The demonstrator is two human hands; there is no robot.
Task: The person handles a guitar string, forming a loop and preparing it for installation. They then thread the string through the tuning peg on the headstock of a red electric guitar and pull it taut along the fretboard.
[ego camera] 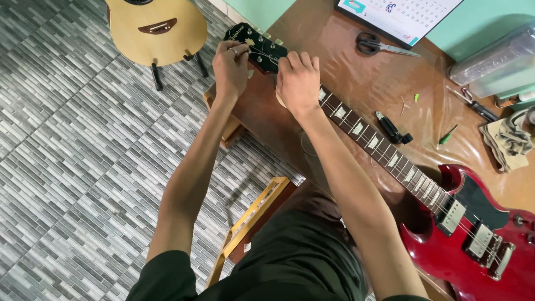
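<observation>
Red solid-body electric guitar [468, 223] lies flat on a brown plastic-covered table [356, 83], its black headstock [257, 47] at the table's far-left corner, directly under both sets of fingers. Left hand [229, 69] sits on the outer edge of the headstock, thumb and forefinger pinched together around what looks like a tuning peg; the peg itself is hidden beneath them. Right hand [299, 82] rests knuckles-up over the nut end of the neck, fingers curled closed and pinching a thin string [262, 54] that runs from them toward the pegs. Judgement: the work in hand is string fitting or tuning at the headstock. Doing it well seems to call for steady tension from the right fingers while the left turns slowly, so the winds lie neat and downward on the post. Well beyond the right fingers lie black-handled scissors [374, 44], black pliers [393, 129] and a small green screwdriver [447, 134]. Past the left fingers, on the grey tiled floor [67, 139], stands a pale acoustic guitar [156, 25].
</observation>
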